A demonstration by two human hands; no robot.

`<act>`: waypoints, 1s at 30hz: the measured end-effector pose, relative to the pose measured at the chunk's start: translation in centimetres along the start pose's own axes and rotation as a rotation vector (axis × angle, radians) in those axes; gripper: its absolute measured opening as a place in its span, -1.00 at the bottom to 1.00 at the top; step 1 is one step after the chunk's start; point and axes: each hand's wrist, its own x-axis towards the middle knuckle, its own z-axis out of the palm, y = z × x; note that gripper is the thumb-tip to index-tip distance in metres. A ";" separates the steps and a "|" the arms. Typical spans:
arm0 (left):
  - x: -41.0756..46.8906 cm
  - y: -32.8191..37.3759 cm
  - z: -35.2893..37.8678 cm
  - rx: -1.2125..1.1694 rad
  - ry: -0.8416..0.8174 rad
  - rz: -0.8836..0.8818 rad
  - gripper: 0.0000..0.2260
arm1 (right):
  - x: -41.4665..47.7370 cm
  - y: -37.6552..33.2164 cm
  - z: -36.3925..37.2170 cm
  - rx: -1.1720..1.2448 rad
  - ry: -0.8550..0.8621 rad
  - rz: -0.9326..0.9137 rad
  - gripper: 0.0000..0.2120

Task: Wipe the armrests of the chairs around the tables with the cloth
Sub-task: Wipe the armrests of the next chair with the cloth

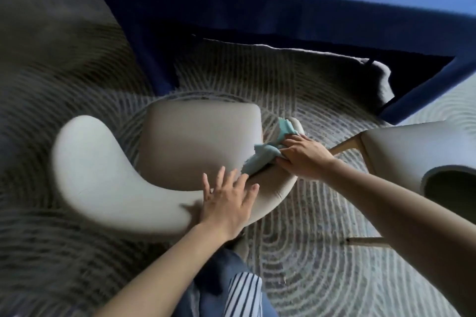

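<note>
A cream upholstered chair (195,147) stands below me, its curved back and armrests wrapping round the seat. My right hand (305,156) presses a light teal cloth (268,152) onto the chair's right armrest (280,183), fingers curled over the cloth. My left hand (228,201) rests flat with spread fingers on the curved back of the chair, just left of the cloth. The left armrest (85,141) lies bare.
A table under a dark blue tablecloth (257,20) stands right behind the chair. A second cream chair (422,152) with wooden legs sits close on the right. A patterned rug with curved stripes (322,265) covers the floor.
</note>
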 end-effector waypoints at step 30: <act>-2.6 -2.5 -0.6 -0.373 0.082 0.202 -0.29 | -5.1 -16.2 0.9 0.769 0.432 1.020 -0.74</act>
